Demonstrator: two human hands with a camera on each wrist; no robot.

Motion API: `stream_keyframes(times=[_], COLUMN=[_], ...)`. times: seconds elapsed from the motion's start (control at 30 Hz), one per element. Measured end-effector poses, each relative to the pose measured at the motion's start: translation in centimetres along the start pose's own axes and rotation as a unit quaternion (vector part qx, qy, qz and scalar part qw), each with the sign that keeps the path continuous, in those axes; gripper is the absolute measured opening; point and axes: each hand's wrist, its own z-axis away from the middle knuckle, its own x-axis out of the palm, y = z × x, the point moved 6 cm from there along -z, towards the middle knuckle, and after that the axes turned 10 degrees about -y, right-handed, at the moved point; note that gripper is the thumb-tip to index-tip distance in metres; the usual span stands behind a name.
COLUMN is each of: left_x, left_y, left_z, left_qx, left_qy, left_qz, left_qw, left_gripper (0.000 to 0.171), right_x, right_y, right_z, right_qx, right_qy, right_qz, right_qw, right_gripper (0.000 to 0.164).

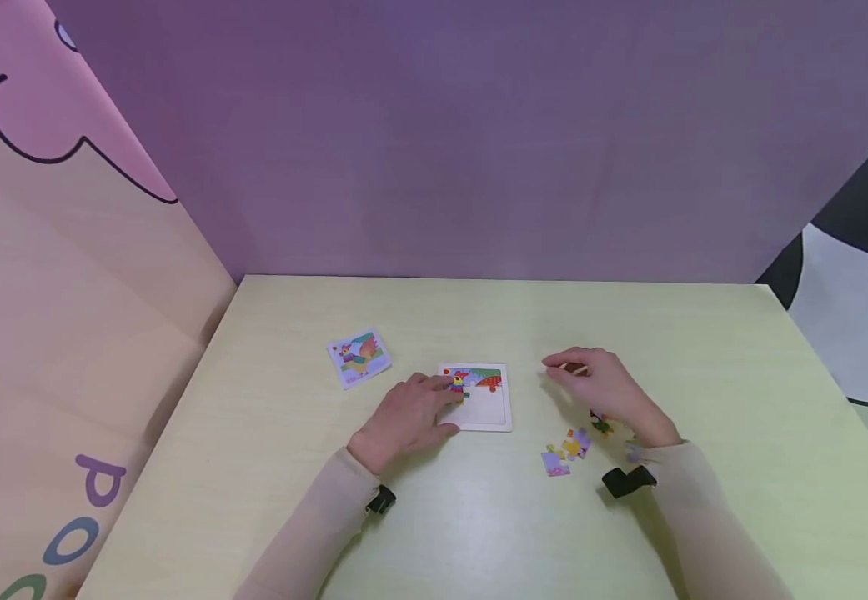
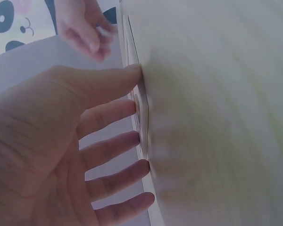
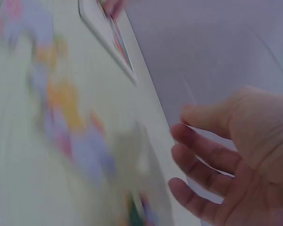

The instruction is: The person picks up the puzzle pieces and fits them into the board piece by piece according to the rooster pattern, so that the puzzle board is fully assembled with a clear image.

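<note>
A square puzzle board (image 1: 488, 417) lies at mid-table, its upper part filled with colourful pieces and its lower part bare white. My left hand (image 1: 411, 414) rests at its left side, fingers spread over the board and thumb at the near edge; in the left wrist view the thumb (image 2: 108, 82) touches the rim. Right of the board, my right hand (image 1: 591, 383) is raised above the table. Its fingers bend loosely with thumb and forefinger close together, and no piece shows between them. Loose puzzle pieces (image 1: 570, 446) lie below it, blurred in the right wrist view.
A small picture card (image 1: 359, 357) with a similar colourful drawing lies left of the board. More pieces (image 1: 600, 423) are partly covered by the right wrist. A purple wall panel (image 1: 479, 150) stands behind the table (image 1: 268, 500), and printed panels flank it.
</note>
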Motion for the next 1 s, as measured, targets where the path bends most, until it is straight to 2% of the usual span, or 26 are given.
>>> stream_keyframes(times=[0.2, 0.37, 0.47, 0.67, 0.9, 1.0], left_x=[0.2, 0.2, 0.3, 0.3, 0.2, 0.1], left_y=[0.1, 0.1, 0.0, 0.0, 0.0, 0.0], left_z=[-0.2, -0.2, -0.2, -0.1, -0.1, 0.0], left_qx=[0.006, 0.007, 0.006, 0.011, 0.016, 0.015], left_qy=[-0.008, -0.015, -0.015, -0.008, -0.003, -0.006], left_qz=[0.014, 0.020, 0.024, 0.034, 0.040, 0.044], left_qw=[0.9999, 0.9997, 0.9996, 0.9993, 0.9991, 0.9989], left_gripper=[0.045, 0.046, 0.046, 0.047, 0.046, 0.046], right_x=[-1.8, -1.8, -1.7, -1.5, -2.1, -2.1], right_y=[2.8, 3.7, 3.7, 3.2, 3.5, 3.7], right_z=[3.7, 5.4, 5.7, 5.2, 5.1, 5.1], right_qx=[0.042, 0.056, 0.049, 0.033, 0.045, 0.043], right_qy=[-0.051, -0.077, -0.081, -0.061, -0.030, -0.031], right_qz=[0.016, 0.047, 0.054, 0.052, 0.088, 0.089], right_qw=[0.998, 0.994, 0.994, 0.996, 0.995, 0.995], right_gripper=[0.045, 0.061, 0.059, 0.035, 0.051, 0.042])
